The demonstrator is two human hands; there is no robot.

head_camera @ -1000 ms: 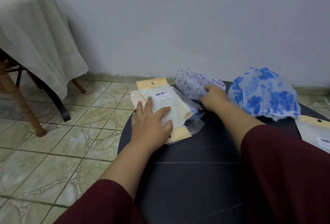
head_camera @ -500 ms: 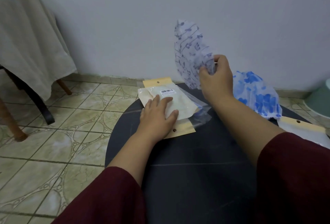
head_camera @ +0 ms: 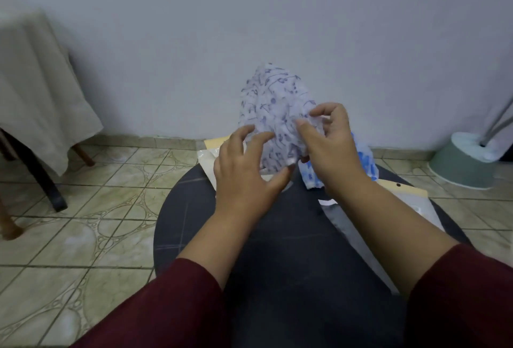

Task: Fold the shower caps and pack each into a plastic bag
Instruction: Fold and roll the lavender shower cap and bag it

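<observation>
— Thin plastic, pinched between the right hand's (head_camera: 330, 147) thumb and fingers: a pale shower cap (head_camera: 274, 108), held up above the round table (head_camera: 200, 225).
— And the left hand (head_camera: 244, 175)?
— Fingers spread and loosely bent, touching the cap's lower edge. Bags (head_camera: 410, 203) lie on the table beneath, beside a blue-flowered cap (head_camera: 363, 158).

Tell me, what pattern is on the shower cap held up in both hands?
The shower cap is pale white-lilac with small dark blue sprigs and dots, seen in the head view.
</observation>
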